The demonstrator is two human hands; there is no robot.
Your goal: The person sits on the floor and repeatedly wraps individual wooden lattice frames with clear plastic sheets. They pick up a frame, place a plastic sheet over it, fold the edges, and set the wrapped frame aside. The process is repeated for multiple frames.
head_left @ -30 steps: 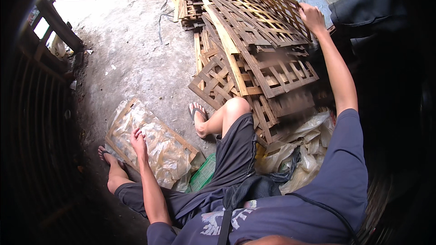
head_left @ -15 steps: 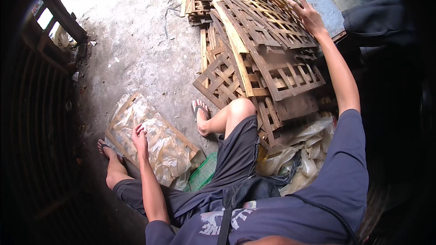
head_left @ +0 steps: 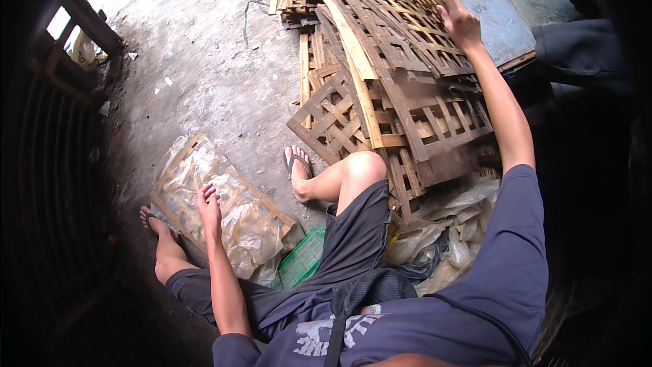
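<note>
Hands of a seated person, seen from above, are spread wide apart over a rough concrete floor [head_left: 204, 88]. We see the left hand [head_left: 208, 205] resting flat, fingers loosely open, on a plastic-wrapped wooden frame [head_left: 224, 207] that lies on the floor at near left, between the person's two sandalled feet. It presses on the wrap but does not grip it.

The right hand [head_left: 460, 22] is stretched far out to the right, its fingers curled over the upper edge of the top lattice panel [head_left: 401, 34] in a leaning stack of wooden lattice panels [head_left: 380, 109]. The panel appears to lie against the stack, not lifted clear.

Crumpled clear plastic sheets [head_left: 441, 231] lie at near right beside the person's knee, and a green mesh basket [head_left: 302, 265] sits just under the thigh.

We judge the work to be early: one frame looks wrapped and laid down, while many bare panels remain in the stack. The hold on the next panel seems only just taken, so pulling it free and covering it is left.
</note>
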